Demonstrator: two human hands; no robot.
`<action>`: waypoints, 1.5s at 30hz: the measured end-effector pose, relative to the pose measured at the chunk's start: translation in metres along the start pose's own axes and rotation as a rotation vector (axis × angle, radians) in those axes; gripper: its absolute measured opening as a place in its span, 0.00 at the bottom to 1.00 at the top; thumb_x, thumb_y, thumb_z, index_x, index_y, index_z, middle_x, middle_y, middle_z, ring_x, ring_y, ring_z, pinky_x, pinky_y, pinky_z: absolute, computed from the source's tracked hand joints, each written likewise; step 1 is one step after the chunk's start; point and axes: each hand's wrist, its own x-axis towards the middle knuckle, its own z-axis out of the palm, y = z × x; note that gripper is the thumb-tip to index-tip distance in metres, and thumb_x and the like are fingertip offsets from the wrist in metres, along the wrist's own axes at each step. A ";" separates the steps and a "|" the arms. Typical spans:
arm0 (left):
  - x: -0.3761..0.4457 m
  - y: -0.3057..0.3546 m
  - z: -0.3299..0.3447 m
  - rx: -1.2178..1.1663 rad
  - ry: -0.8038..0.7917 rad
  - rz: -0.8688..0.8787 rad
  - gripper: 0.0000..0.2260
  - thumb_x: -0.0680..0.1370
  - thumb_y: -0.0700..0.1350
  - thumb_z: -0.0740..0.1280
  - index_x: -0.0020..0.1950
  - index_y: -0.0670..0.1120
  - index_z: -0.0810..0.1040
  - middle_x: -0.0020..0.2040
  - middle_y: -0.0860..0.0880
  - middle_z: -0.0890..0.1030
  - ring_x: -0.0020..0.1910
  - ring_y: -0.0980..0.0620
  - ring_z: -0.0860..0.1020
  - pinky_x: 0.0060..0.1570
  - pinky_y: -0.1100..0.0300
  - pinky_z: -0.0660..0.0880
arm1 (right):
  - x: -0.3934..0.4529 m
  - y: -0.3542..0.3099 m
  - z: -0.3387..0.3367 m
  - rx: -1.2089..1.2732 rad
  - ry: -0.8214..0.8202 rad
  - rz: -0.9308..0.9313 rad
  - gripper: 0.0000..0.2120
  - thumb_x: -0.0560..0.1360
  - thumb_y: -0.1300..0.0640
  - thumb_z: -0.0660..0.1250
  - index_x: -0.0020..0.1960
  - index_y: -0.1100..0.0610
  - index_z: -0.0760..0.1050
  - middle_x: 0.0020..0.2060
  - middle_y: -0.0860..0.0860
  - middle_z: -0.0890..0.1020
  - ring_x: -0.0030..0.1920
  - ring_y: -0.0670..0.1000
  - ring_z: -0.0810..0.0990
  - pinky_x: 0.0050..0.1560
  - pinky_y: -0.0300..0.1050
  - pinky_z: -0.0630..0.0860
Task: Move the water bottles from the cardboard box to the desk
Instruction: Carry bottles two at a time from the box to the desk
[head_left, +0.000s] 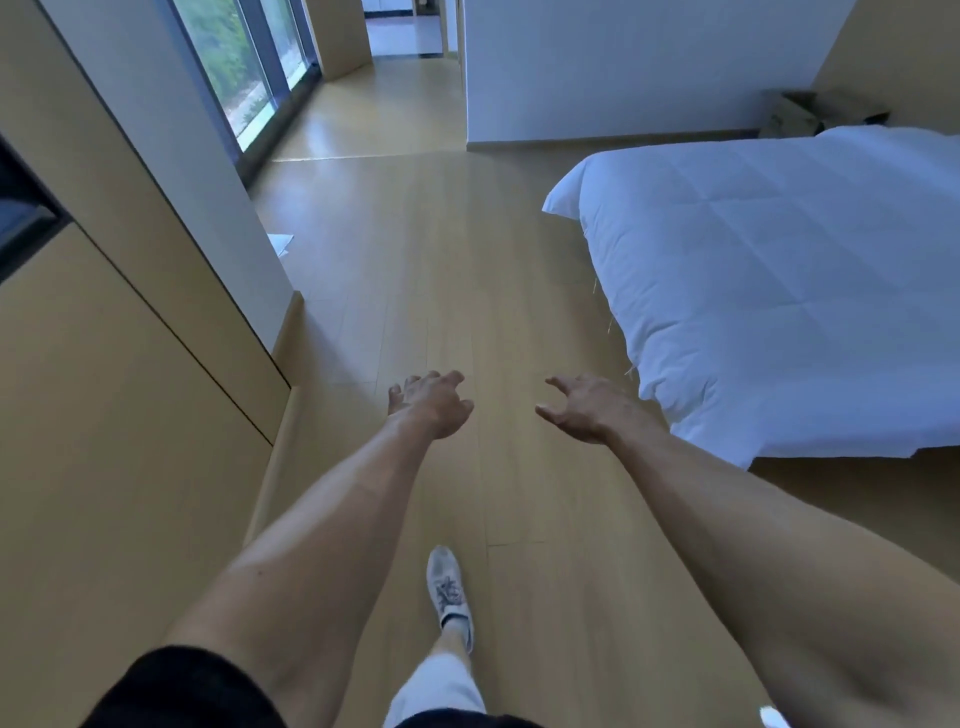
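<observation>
Both my arms stretch forward over the wooden floor. My left hand (434, 402) hangs in the air with loosely curled fingers and holds nothing. My right hand (584, 408) is beside it, fingers spread and slightly bent, also holding nothing. An open cardboard box (810, 111) stands far off at the back right, against the wall behind the bed; its contents cannot be seen. No water bottle and no desk appear in view.
A bed with a white quilt (779, 270) fills the right side. Tan cabinet panels (104, 389) line the left. A tall window (244, 67) and a hallway lie ahead. A white sheet (280, 243) lies on the floor. My shoe (448, 587) is mid-step.
</observation>
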 end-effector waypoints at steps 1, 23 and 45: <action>0.024 -0.002 -0.005 -0.002 -0.010 0.004 0.24 0.83 0.57 0.59 0.78 0.54 0.64 0.75 0.46 0.68 0.74 0.41 0.65 0.73 0.44 0.59 | 0.021 -0.001 -0.007 0.000 -0.002 0.005 0.29 0.79 0.34 0.55 0.77 0.44 0.60 0.72 0.55 0.69 0.72 0.57 0.68 0.69 0.57 0.68; 0.490 0.036 -0.169 0.031 -0.050 0.102 0.23 0.83 0.56 0.58 0.78 0.54 0.64 0.74 0.46 0.71 0.72 0.42 0.68 0.71 0.45 0.62 | 0.459 0.020 -0.176 0.073 -0.070 0.154 0.30 0.79 0.34 0.55 0.78 0.43 0.58 0.75 0.52 0.66 0.74 0.56 0.65 0.69 0.55 0.66; 0.933 0.089 -0.331 -0.023 0.020 0.039 0.23 0.82 0.56 0.58 0.77 0.55 0.65 0.74 0.48 0.71 0.72 0.43 0.68 0.71 0.46 0.62 | 0.917 0.062 -0.365 -0.043 -0.047 0.065 0.27 0.80 0.38 0.53 0.77 0.44 0.60 0.74 0.51 0.67 0.73 0.56 0.66 0.69 0.56 0.66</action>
